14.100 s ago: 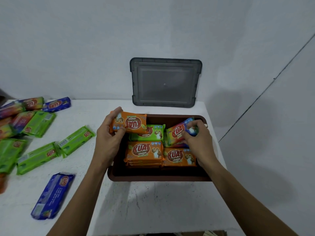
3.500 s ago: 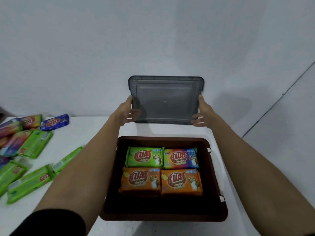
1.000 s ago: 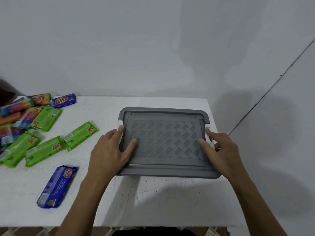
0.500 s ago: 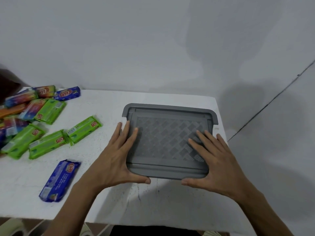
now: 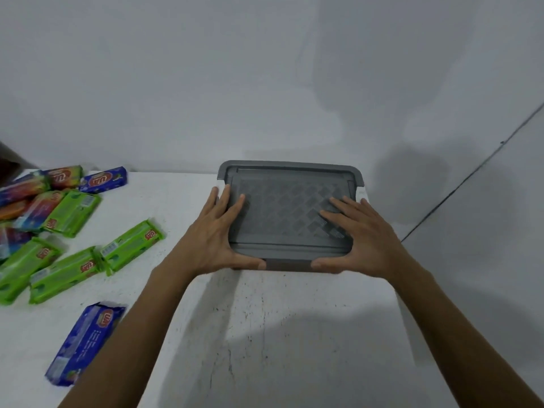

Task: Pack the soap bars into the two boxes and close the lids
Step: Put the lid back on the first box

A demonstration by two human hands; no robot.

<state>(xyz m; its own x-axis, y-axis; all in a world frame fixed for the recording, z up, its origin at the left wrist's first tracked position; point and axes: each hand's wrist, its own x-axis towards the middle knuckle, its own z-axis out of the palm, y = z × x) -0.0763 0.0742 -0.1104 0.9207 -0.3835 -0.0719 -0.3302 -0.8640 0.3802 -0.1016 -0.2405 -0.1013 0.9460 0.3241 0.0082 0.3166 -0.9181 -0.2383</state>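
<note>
Left grip [image 5: 212, 240] and right grip [image 5: 365, 242] press flat, fingers spread, on the lid [image 5: 288, 207]. Seconds ago it leaned on the wall; now it caps the box [image 5: 288, 265] on the bench [image 5: 265, 319]. I judge one box done, soap bars [image 5: 132, 240] remaining.

Box [image 5: 288, 265] sat at far right of worktop [image 5: 265, 319], near wall [image 5: 206, 83] behind. Lid [image 5: 290, 207] lay on box, covering it. Left hand [image 5: 212, 234] lay flat on lid's left side, right hand [image 5: 365, 240] flat on its right side. Both thumbs ran along box front, under lid's near edge. Heap of soap bars [image 5: 53, 201] lay at worktop far left, well apart from box. More bars lay in loose row before heap, rightmost bar [image 5: 132, 242] nearest box. Lone bar [image 5: 85, 343] lay nearer front edge, just left of left forearm.
</note>
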